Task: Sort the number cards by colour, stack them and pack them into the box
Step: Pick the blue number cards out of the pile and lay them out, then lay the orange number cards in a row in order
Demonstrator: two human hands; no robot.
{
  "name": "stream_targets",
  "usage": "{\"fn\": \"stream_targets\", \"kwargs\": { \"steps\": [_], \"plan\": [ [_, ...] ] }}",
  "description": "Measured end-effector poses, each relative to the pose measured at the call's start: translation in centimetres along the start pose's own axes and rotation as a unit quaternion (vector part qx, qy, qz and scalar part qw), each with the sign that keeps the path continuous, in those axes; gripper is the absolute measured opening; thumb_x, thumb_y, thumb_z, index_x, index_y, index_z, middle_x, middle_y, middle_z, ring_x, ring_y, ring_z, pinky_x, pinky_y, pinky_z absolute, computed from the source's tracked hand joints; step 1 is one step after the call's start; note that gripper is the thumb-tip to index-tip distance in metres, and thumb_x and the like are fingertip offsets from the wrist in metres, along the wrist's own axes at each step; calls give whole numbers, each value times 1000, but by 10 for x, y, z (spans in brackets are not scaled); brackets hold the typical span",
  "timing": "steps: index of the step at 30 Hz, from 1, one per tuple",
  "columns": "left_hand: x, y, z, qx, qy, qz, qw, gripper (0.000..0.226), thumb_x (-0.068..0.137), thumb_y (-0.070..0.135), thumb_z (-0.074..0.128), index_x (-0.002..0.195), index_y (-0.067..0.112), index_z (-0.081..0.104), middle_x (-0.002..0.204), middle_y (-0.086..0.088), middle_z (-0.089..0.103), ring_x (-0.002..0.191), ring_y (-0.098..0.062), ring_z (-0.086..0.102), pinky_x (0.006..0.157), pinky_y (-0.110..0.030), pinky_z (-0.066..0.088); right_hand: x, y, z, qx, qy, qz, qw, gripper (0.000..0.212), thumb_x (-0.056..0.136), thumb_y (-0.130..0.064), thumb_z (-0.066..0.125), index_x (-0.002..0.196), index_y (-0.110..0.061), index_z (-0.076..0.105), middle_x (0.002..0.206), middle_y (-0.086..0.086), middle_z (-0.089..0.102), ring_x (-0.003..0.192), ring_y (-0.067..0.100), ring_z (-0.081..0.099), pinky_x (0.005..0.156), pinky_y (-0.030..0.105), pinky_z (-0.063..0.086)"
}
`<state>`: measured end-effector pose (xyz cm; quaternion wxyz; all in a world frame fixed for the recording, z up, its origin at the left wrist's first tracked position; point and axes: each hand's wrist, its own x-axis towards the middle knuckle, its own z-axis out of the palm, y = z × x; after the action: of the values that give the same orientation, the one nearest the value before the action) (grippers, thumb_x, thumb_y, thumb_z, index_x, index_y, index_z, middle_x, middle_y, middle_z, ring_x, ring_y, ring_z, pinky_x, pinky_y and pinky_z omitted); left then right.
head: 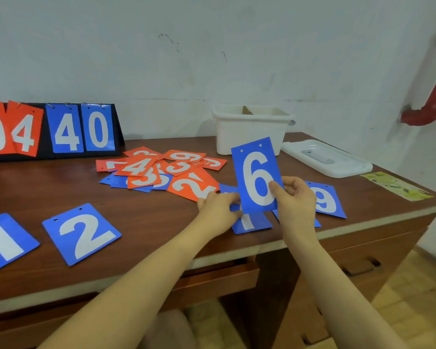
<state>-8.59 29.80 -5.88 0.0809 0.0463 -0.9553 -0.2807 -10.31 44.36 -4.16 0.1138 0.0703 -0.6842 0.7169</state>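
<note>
1. My right hand pinches the blue 6 card upright at frame centre, above the surface.
2. My left hand grips a blue card lying beneath.
3. The white box stands open behind, upper centre.
4. Mixed cards lie heaped left of centre.

Counter was dark wood-grain with a slight sheen; number cards looked like smooth, thin plastic; box and lid were white glossy plastic; wall was matt, scuffed.
</note>
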Motion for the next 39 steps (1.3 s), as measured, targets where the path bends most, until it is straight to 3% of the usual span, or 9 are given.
{"fn": "stream_targets", "kwargs": {
  "steps": [6, 11, 13, 16, 19, 25, 30, 35, 39],
  "plan": [
    [-9, -11, -20, -48, 26, -16, 998, 37, 98, 32, 36, 133, 40, 42, 146, 9, 39, 136, -25, 31, 108, -46, 20, -3, 2, 6, -7, -13, 17, 1000, 11, 88, -23, 64, 96, -20, 57, 102, 5, 70, 93, 16, 70, 62, 31, 58],
    [-50, -17, -49, -299, 128, -37, 945, 60, 90, 35, 56, 141, 33, 25, 110, 12, 59, 102, -10, 59, 92, -32, 48, -23, 8, 41, -101, -136, 1, 986, 17, 89, -23, 62, 90, -6, 61, 85, 8, 70, 78, 19, 69, 64, 34, 55],
    [-57, -27, -48, -242, 155, -50, 956, 65, 85, 21, 64, 139, 26, 28, 116, 7, 59, 105, -14, 60, 83, -29, 49, -27, 14, 54, -220, -189, -60, 955, 30, 92, -27, 57, 83, 2, 59, 75, 13, 62, 71, 25, 57, 66, 33, 43],
    [-61, -37, -44, -21, 98, -138, 985, 67, 83, 31, 61, 140, 18, 27, 134, -5, 48, 123, -29, 45, 100, -43, 34, -24, 25, 49, -496, -209, -163, 827, 40, 97, -40, 38, 100, -9, 64, 102, 5, 65, 100, 27, 55, 84, 35, 39],
    [-65, -35, -41, 121, 41, -161, 979, 65, 86, 40, 56, 140, 15, 29, 144, -14, 24, 131, -34, 24, 105, -43, 25, -22, 20, 31, -575, -204, -157, 776, 41, 98, -42, 32, 99, -14, 62, 107, 2, 62, 108, 27, 52, 87, 39, 38],
    [-58, -33, -51, 83, 50, -106, 990, 46, 92, 40, 46, 132, 18, 42, 142, -7, 34, 132, -28, 28, 105, -43, 24, -18, -3, 50, -564, -200, -123, 791, 40, 98, -39, 36, 128, -21, 53, 133, 7, 47, 124, 30, 40, 103, 44, 29],
    [-19, -76, -96, 189, 77, -112, 973, 40, 94, 38, 41, 126, 18, 53, 133, -8, 48, 127, -28, 37, 105, -47, 24, 30, -5, 120, -516, -237, -136, 812, 40, 89, -44, 54, 108, -10, 64, 115, 8, 60, 113, 29, 51, 93, 39, 34],
    [18, -111, -105, 234, 10, -87, 968, 44, 94, 45, 39, 131, 22, 47, 138, -5, 46, 128, -26, 38, 108, -46, 23, 75, 24, 161, -559, -294, 14, 775, 79, 69, -62, 68, 128, -12, 50, 135, 10, 51, 127, 32, 43, 106, 46, 29],
    [33, -126, -96, 218, -29, -75, 973, 38, 94, 48, 36, 106, 18, 56, 119, -6, 54, 115, -26, 47, 99, -44, 30, 96, 34, 164, -520, -318, 67, 790, 70, 66, -56, 73, 118, -12, 56, 129, 9, 57, 120, 32, 50, 107, 49, 33]
  ]
}}
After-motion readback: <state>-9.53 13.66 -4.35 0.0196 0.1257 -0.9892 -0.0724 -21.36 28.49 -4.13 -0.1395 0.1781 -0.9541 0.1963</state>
